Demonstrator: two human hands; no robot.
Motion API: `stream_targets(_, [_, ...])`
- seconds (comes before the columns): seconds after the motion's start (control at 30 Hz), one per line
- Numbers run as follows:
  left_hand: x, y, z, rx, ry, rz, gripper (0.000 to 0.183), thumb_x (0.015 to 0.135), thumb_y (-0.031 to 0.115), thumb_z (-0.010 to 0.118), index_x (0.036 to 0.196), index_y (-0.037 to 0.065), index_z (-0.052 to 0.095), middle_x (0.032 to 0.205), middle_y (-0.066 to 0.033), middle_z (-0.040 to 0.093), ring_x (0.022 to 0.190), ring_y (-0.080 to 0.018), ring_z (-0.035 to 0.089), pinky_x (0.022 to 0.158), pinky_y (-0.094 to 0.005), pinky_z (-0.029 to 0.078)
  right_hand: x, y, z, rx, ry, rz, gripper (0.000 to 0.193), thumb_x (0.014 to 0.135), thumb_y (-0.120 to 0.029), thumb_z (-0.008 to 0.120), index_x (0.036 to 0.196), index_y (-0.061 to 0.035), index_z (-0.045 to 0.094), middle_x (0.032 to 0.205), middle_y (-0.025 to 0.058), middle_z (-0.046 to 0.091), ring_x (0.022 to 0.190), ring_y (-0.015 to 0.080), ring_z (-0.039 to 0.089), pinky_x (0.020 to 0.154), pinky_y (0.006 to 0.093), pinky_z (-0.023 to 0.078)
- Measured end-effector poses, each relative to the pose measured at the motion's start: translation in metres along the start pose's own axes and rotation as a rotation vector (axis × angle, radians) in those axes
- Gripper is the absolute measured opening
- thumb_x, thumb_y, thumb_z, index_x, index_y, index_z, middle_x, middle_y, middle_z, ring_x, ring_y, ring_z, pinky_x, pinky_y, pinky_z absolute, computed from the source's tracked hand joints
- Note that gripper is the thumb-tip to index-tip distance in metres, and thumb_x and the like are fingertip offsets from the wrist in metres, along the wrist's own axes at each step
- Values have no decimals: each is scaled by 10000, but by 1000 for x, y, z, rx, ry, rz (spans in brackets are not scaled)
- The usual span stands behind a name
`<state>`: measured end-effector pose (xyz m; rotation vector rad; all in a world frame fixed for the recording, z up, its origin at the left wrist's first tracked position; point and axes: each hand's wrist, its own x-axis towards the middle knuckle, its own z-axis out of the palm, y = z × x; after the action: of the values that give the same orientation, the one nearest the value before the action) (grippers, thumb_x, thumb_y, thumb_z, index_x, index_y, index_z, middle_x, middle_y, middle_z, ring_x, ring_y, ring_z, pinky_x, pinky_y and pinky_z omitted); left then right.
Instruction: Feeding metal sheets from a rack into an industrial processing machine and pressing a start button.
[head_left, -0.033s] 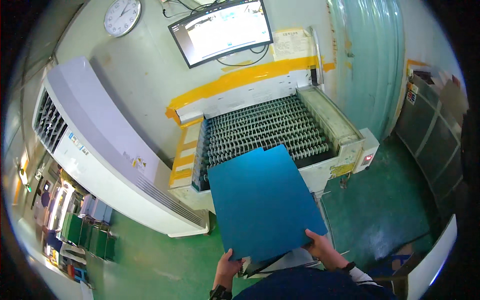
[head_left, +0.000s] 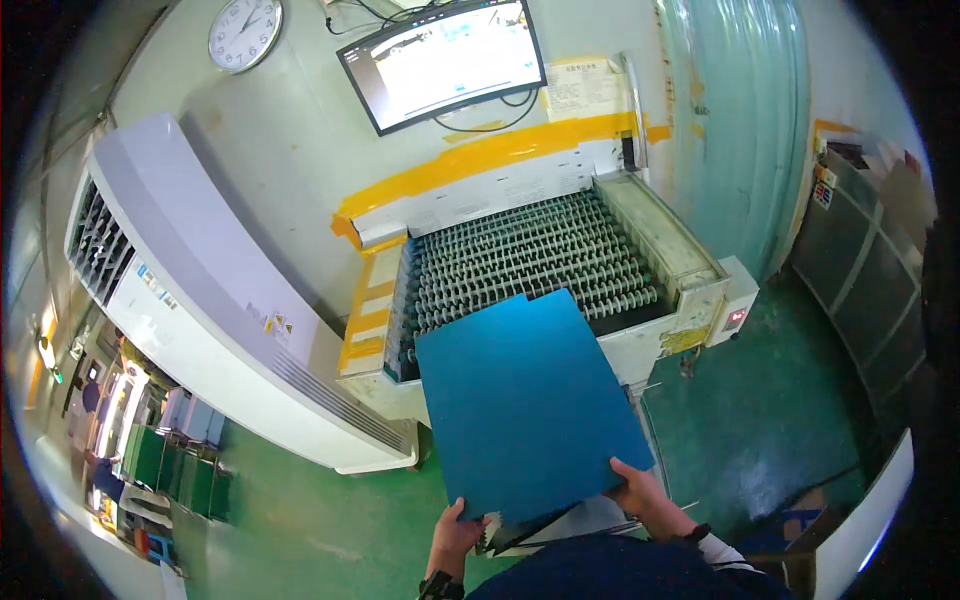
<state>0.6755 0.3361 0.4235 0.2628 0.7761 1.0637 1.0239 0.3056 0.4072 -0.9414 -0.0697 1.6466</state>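
A flat blue sheet [head_left: 530,410] is held out in front of me, tilted, its far end overlapping the near edge of the roller conveyor [head_left: 530,255]. The step in its far edge looks like two sheets lying one on the other, slightly offset. My left hand [head_left: 456,532] grips the near left corner, thumb on top and fingers mostly hidden beneath. At the near right corner my right hand [head_left: 645,497] holds on in the same way. Under the near edge, close to my body, a pale, partly hidden object [head_left: 570,525] shows.
A tall white air conditioner [head_left: 240,310] stands left of the conveyor. A lit monitor [head_left: 445,62] hangs above it, beside a round clock [head_left: 245,32]. A control box [head_left: 735,300] juts out at its right, near a translucent strip curtain [head_left: 740,130]. A grey cabinet [head_left: 860,250] stands far right.
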Motion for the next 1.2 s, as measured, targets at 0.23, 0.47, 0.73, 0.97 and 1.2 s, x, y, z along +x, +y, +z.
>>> stream_targets(0.23, [41, 8, -52, 147, -43, 185, 295, 887, 228, 582, 1122, 54, 542, 1123, -98, 599, 1025, -274, 562, 766, -419, 506, 15, 9, 16, 53, -38, -113, 404, 859, -192, 626, 1227, -140, 468, 1124, 60, 565, 958, 271, 569, 762, 463, 473])
stream_targets(0.47, [55, 33, -42, 179, 7, 229, 227, 918, 200, 541, 1084, 47, 554, 1101, -76, 600, 945, -226, 589, 737, -367, 506, 47, -26, 18, 57, 84, -208, 368, 849, -112, 630, 1190, -82, 496, 1104, 86, 579, 984, 285, 576, 808, 479, 504])
stream_targets(0.73, [108, 61, -18, -33, -21, 188, 206, 917, 191, 540, 1108, 114, 527, 1032, -50, 614, 913, -233, 597, 727, -414, 519, 80, -75, 2, 172, 120, -316, 354, 853, -171, 642, 1170, -88, 510, 1096, 84, 576, 992, 269, 569, 801, 429, 498])
stream_targets(0.97, [158, 106, -18, -50, -111, 228, 161, 904, 143, 571, 1061, 108, 556, 975, -51, 629, 836, -207, 614, 731, -376, 542, 121, -89, 15, 87, 17, -357, 251, 876, -134, 598, 1112, -94, 522, 1051, 76, 580, 924, 258, 572, 719, 422, 487])
stream_targets(1.2, [195, 147, -7, -12, -64, 271, 127, 904, 91, 555, 1028, 73, 569, 955, -58, 629, 821, -206, 612, 739, -373, 547, 150, -115, 43, 15, 86, -387, 214, 856, -120, 627, 1050, -132, 536, 1000, 30, 585, 857, 209, 576, 656, 356, 485])
